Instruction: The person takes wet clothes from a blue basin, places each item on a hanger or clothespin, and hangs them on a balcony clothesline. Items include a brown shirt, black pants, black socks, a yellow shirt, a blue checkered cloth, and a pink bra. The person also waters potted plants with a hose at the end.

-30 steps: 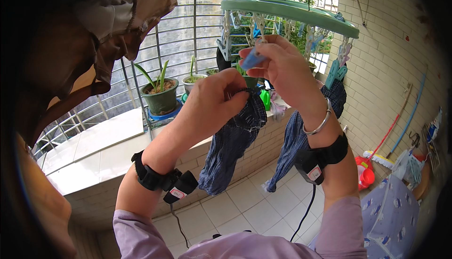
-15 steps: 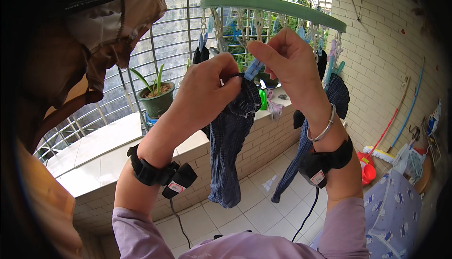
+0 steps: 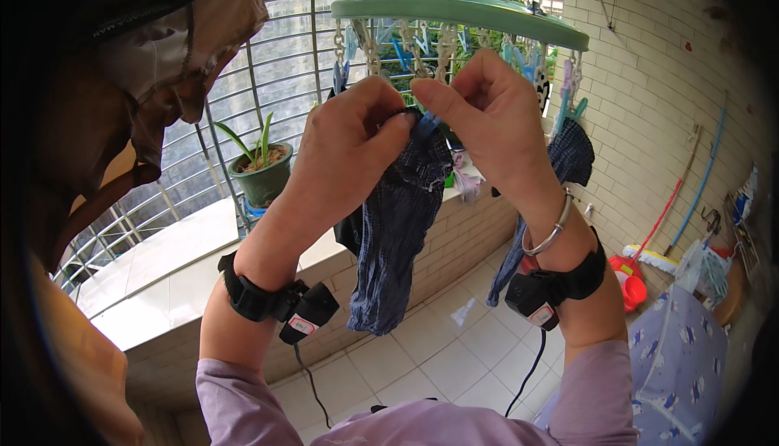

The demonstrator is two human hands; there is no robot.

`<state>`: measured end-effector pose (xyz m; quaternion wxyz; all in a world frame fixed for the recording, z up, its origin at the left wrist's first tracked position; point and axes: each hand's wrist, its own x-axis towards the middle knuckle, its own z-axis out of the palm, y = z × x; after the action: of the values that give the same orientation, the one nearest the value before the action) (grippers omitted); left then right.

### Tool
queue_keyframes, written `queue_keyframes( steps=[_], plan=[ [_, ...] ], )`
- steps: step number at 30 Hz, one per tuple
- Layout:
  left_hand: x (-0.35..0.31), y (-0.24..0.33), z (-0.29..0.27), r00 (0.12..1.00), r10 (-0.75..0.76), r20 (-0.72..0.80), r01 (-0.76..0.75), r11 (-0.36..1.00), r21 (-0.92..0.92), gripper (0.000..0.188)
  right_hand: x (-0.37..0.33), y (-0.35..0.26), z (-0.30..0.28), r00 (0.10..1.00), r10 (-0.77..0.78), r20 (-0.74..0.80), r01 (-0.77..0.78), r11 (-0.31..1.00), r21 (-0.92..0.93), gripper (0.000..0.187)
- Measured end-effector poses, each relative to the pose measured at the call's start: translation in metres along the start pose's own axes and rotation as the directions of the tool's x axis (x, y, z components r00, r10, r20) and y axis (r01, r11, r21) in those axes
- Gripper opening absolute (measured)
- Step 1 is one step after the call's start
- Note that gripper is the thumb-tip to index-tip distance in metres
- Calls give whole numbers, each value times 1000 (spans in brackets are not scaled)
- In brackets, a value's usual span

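A dark blue ribbed sock (image 3: 391, 239) hangs toe-down in front of me. My left hand (image 3: 345, 146) pinches its top edge between thumb and fingers. Just to the right, a blue clothespin (image 3: 426, 125) sits on the sock's top edge, with my right hand (image 3: 505, 125) closed around its upper end; the fingertips partly hide it. Both hands are beneath a round green drying hanger (image 3: 458, 9), from which chains and several clothespins dangle. Another dark blue sock (image 3: 570, 155) hangs from the hanger's right side, partly behind my right forearm.
Brown garments (image 3: 162, 56) hang close on the left. A potted plant (image 3: 264, 174) stands on the tiled ledge (image 3: 174, 263) by the window bars. At right are a broom (image 3: 653, 259), a red dustpan (image 3: 629, 284) and a purple patterned cover (image 3: 677, 365).
The green hanger and hanging socks have shifted slightly left in view. My right hand has moved a little left, nearer my left hand, and the clothespin is more covered by fingers.
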<state>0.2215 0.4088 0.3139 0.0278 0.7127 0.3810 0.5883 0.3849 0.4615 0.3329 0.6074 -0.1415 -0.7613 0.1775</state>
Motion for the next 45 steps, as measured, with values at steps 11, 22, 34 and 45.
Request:
queue_keyframes(
  steps=[11, 22, 34, 45],
  plan=[
    [-8, -55, -19, 997, -63, 54, 74, 969, -237, 13, -73, -26, -42, 939, 210, 271, -205, 978, -46, 38],
    [-154, -86, 10, 910, 362, -203, -415, 807, -420, 18, -387, -77, -59, 270, 958, -95, -958, 277, 72, 26],
    [-329, -100, 156, 377, -26, 926, 566, 798, -208, 4, -561, -285, -69, -265, 566, -780, -872, 204, 444, 30],
    [-439, 7, 266, -116, -39, 993, 221, 973, 64, 16, -781, -414, -201, -584, 178, -792, -503, 686, 526, 22]
  ],
)
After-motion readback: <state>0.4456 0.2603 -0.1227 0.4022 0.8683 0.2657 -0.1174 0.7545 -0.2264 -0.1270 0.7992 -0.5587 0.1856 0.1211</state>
